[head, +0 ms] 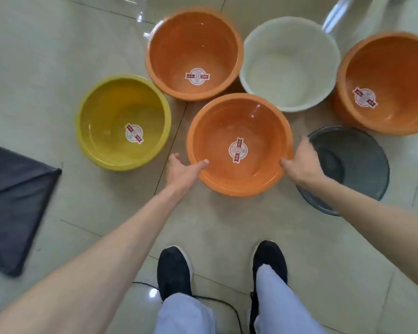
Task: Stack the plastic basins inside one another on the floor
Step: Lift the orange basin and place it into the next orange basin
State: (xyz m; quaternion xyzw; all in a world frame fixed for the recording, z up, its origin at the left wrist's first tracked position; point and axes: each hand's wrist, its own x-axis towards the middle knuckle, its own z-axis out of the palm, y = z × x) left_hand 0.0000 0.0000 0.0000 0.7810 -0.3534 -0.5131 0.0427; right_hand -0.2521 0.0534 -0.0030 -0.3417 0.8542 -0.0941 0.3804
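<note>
We're looking down at six basins spread over the tiled floor (227, 225), none nested yet. Centre of the frame, the near orange basin (239, 131) sits upright, and both hands are on it. Our left hand (182, 171) comes in at its lower-left rim, thumb hooked over the edge into the bowl, the other fingers (175, 157) spread loosely outside the wall. Our right hand (302, 162) grips the right rim, thumb over the edge; its fingers are blurred, so we can't tell how tightly they close. Left of centre, the yellow basin (121, 112) stands apart, just beside. Above, the tall orange basin (193, 44) crowds close against the near one's rim, with the white basin (290, 66) right beside it. At the right edge sits another orange basin (391, 75), and under our right forearm, the dark grey basin (357, 160). A dark cloth (12, 203) lies at the left edge. Bottom of the frame, black shoes (173, 271) and a thin black cable (222, 303)
</note>
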